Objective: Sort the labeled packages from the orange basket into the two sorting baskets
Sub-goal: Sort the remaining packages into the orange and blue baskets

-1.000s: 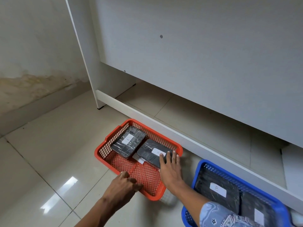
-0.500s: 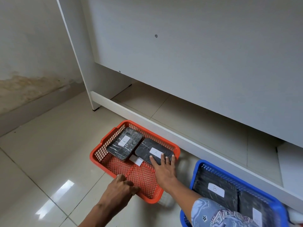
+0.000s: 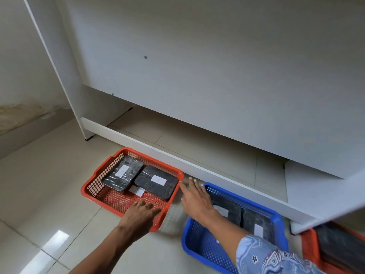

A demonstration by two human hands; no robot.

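Observation:
An orange basket (image 3: 92,186) lies on the floor with two black wrapped packages in it: one labelled A (image 3: 122,173) at the back left, one (image 3: 157,182) at the back right. A third white label (image 3: 137,191) peeks from under them. My left hand (image 3: 141,213) rests on the basket's near rim, fingers curled over it. My right hand (image 3: 194,196) hovers open between the orange basket and the blue basket (image 3: 199,242), holding nothing. The blue basket holds two black labelled packages (image 3: 254,222).
A white cabinet (image 3: 217,76) overhangs the baskets, its low rail (image 3: 197,165) right behind them. A second orange basket (image 3: 309,248) with dark packages shows at the far right under a white panel edge. Tiled floor lies open to the left.
My right hand has lifted off the right-hand package in the orange basket and drawn back to the right, toward the blue basket. The left hand stays on the rim.

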